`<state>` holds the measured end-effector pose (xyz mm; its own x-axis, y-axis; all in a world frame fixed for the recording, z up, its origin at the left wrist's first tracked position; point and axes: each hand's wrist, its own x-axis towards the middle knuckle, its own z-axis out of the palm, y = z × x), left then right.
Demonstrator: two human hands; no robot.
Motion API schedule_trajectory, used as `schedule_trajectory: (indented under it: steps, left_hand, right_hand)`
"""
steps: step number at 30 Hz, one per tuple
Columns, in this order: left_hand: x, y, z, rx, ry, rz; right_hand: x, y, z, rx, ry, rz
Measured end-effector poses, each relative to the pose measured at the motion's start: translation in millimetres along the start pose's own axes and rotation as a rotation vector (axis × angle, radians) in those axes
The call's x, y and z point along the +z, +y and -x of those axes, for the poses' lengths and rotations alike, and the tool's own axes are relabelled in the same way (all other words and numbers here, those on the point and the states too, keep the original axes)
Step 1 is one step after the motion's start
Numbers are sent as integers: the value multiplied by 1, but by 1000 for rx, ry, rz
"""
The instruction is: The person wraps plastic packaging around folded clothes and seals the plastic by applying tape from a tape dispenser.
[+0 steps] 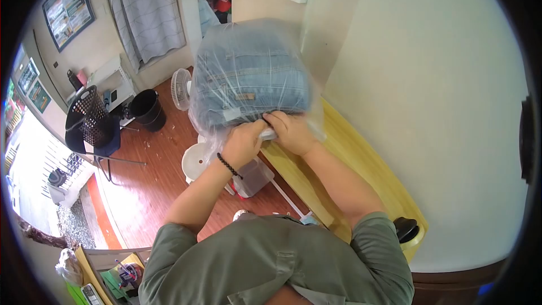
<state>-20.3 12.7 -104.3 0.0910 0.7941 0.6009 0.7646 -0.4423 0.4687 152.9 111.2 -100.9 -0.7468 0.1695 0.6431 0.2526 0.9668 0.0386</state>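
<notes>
A clear plastic bag (226, 51) wraps a stack of folded blue denim (265, 79) on the yellow wooden surface (350, 152). My left hand (244, 142), with a dark beaded bracelet on its wrist, is closed on the gathered plastic at the near side of the bag. Right beside it, my right hand (289, 133) also has its fingers closed on the plastic. A small dark piece shows between the two hands; what it is I cannot make out. The denim lies just beyond my fingers, inside the bag.
Left of the bag is a white fan (180, 88). A black bucket (148, 110) and a chair with a dark basket (93, 118) stand farther left. Below the hands are a white stool (195, 161) and a clear container (252, 178). A wall (440, 107) rises at the right.
</notes>
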Motion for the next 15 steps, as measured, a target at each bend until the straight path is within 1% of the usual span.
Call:
schedule_trajectory:
  steps: [2,5,6,7,9,11,13,15]
  left_hand:
    - [-8,6,6,10,-9,-46]
    - [-40,33,16,-9,12,-196]
    - [-48,39,20,-19,26,-260]
    - [-53,35,29,-47,-1,-387]
    - [-76,15,53,-98,-63,-641]
    - [-109,-5,71,-200,-66,-741]
    - [-151,-7,79,-280,133,-540]
    - [-155,24,60,-223,586,-746]
  right_hand:
    - [4,12,9,3,-155,32]
    - [-10,3,-9,19,-147,0]
    - [-13,1,-12,72,-143,-38]
    - [-15,2,-14,124,-139,-73]
    - [-26,-4,-19,249,-157,-162]
    - [-45,-15,-27,397,-203,-268]
    - [-49,-20,-32,593,-209,-406]
    - [-47,-22,-34,757,-219,-544]
